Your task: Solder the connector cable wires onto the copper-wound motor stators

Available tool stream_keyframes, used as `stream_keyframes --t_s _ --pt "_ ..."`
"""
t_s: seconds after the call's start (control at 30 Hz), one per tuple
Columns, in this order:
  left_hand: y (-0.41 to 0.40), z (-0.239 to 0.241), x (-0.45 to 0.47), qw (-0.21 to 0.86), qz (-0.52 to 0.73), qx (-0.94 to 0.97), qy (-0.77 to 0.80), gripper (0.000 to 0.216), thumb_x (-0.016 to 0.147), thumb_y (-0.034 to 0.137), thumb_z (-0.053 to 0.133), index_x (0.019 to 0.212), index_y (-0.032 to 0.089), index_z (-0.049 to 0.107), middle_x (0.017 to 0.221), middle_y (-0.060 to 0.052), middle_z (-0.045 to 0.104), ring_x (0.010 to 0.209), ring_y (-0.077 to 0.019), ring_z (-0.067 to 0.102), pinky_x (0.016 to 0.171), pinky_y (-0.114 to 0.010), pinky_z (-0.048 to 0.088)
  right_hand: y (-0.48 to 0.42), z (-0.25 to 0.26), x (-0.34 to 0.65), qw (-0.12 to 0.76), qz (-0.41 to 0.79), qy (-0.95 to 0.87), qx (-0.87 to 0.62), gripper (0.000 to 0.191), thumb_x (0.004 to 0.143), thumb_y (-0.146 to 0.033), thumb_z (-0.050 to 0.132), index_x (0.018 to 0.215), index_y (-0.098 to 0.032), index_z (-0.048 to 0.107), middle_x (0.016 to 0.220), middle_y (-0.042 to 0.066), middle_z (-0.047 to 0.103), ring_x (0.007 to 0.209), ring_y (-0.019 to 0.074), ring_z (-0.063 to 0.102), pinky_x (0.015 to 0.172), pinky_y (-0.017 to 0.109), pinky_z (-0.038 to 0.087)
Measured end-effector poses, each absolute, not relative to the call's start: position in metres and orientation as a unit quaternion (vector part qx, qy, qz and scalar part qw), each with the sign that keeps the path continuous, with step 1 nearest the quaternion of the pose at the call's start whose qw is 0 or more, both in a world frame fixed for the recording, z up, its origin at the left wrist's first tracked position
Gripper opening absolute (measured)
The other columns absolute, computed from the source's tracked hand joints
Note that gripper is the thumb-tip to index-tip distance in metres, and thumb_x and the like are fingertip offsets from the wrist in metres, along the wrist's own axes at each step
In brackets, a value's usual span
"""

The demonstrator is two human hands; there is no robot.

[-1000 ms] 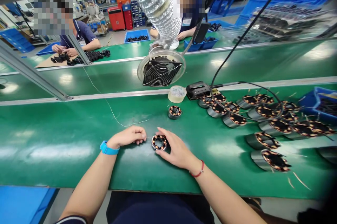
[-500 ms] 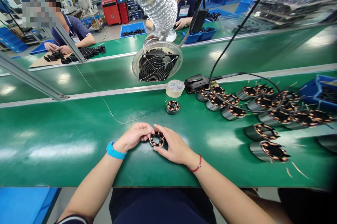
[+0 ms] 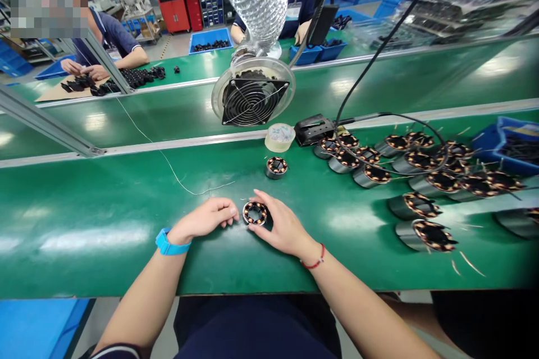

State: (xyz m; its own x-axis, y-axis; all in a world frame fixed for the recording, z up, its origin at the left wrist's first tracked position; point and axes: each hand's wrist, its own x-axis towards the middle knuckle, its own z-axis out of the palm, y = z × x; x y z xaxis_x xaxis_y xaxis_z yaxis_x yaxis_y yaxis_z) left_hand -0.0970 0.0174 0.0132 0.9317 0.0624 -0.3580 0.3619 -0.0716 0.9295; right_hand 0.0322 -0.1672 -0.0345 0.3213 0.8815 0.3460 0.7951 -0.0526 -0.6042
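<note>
My right hand (image 3: 284, 227) curls around the right side of a motor stator (image 3: 245, 215), a dark metal ring with copper windings, on the green bench. Its thumb and fingers press the near and far rim. Just left of the ring is my left hand (image 3: 213, 217), thumb and fingers pinched together and a small gap from the rim. Whatever lies in that pinch, if anything, is too small to make out. A short thin wire end shows by the ring's far left edge. Beyond my hands stands a second stator (image 3: 275, 174) with copper coils.
Several wound stators (image 3: 412, 234) stand at right, with loose wire ends. Behind are a clear round tub (image 3: 279, 142), a black device (image 3: 314, 131) and a fan on a silver duct (image 3: 254, 101). A loose white wire (image 3: 172, 171) trails at left. Two co-workers sit across the bench.
My left fingers have drawn back left from the stator's edge, where they were touching it. The stator has shifted slightly right and away from me in my right hand. The view moved slightly.
</note>
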Motion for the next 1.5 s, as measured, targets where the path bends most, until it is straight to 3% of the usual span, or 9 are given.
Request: stream_keyframes --t_s 0.2,0.3,0.47,0.57,0.67,0.87,1.03,1.33,1.5 --pt "0.007 0.0 -0.086 0.739 -0.091 0.649 0.154 0.05 0.077 0.062 0.06 0.074 0.012 0.059 0.06 0.001 0.052 0.051 -0.0063 0.043 0.05 -0.02 0.031 -0.166 -0.036 0.033 0.382 0.062 -0.586 -0.712 0.079 0.083 -0.032 0.066 0.147 -0.023 0.019 0.124 0.012 0.061 0.111 0.0272 0.061 0.094 0.048 0.051" --pt "0.006 0.001 -0.086 0.728 -0.058 0.662 0.17 0.048 0.082 0.061 0.053 0.086 0.013 0.057 0.068 0.001 0.056 0.053 -0.006 0.043 0.05 -0.02 0.031 -0.167 -0.037 0.037 0.395 0.066 -0.548 -0.734 0.087 0.082 -0.033 0.068 0.148 -0.024 0.012 0.124 0.01 0.062 0.111 0.0272 0.061 0.095 0.049 0.05" --pt "0.009 0.005 -0.095 0.628 -0.149 0.757 0.106 0.03 0.085 0.044 0.058 0.091 0.015 0.059 0.071 0.002 0.056 0.062 -0.0082 0.045 0.059 -0.021 0.036 -0.169 -0.039 0.044 0.413 0.067 -0.512 -0.75 0.087 0.082 -0.032 0.068 0.148 -0.026 0.012 0.125 0.009 0.061 0.113 0.0266 0.06 0.096 0.048 0.049" --pt "0.01 0.004 -0.096 0.569 -0.122 0.808 0.092 0.021 0.087 0.033 0.055 0.09 0.015 0.065 0.079 0.0 0.063 0.071 -0.0105 0.051 0.066 -0.022 0.038 -0.169 -0.038 0.045 0.414 0.066 -0.504 -0.755 0.087 0.082 -0.032 0.068 0.148 -0.026 0.012 0.124 0.009 0.061 0.113 0.0269 0.06 0.096 0.048 0.049" --pt "0.007 0.0 -0.092 0.615 -0.108 0.776 0.091 0.023 0.087 0.032 0.056 0.089 0.014 0.069 0.084 -0.004 0.068 0.077 -0.0123 0.056 0.071 -0.023 0.041 -0.168 -0.038 0.044 0.402 0.059 -0.511 -0.757 0.085 0.082 -0.031 0.067 0.148 -0.026 0.014 0.125 0.01 0.061 0.112 0.0275 0.06 0.096 0.049 0.049" --pt "-0.001 -0.002 -0.087 0.731 -0.134 0.658 0.121 0.035 0.08 0.045 0.064 0.084 0.011 0.071 0.071 -0.005 0.065 0.058 -0.0079 0.048 0.055 -0.02 0.035 -0.167 -0.035 0.039 0.375 0.061 -0.562 -0.735 0.08 0.084 -0.029 0.064 0.148 -0.023 0.015 0.128 0.012 0.06 0.114 0.0274 0.06 0.096 0.048 0.049" --pt "0.013 0.003 -0.092 0.7 -0.117 0.691 0.141 0.039 0.084 0.046 0.058 0.103 0.013 0.065 0.082 -0.005 0.065 0.06 -0.0071 0.047 0.054 -0.02 0.034 -0.176 -0.024 0.053 0.364 0.065 -0.549 -0.75 0.076 0.08 -0.026 0.065 0.144 -0.023 0.025 0.125 0.009 0.063 0.113 0.0265 0.06 0.096 0.046 0.048" --pt "0.016 -0.011 -0.089 0.635 -0.095 0.742 0.195 0.031 0.085 0.041 0.053 0.099 0.014 0.059 0.079 -0.002 0.058 0.063 -0.0091 0.046 0.054 -0.02 0.034 -0.221 -0.021 0.118 0.302 0.046 -0.401 -0.864 0.052 0.085 -0.038 0.056 0.133 -0.018 0.047 0.133 0.013 0.057 0.121 0.0305 0.056 0.1 0.049 0.048" --pt "0.009 -0.01 -0.092 0.557 -0.107 0.81 0.152 0.029 0.088 0.039 0.05 0.102 0.015 0.062 0.081 -0.002 0.06 0.073 -0.0131 0.051 0.068 -0.025 0.039 -0.195 -0.024 0.148 0.302 0.02 -0.342 -0.89 0.051 0.084 -0.033 0.06 0.131 -0.016 0.05 0.114 0.013 0.067 0.088 0.0259 0.069 0.085 0.044 0.055"
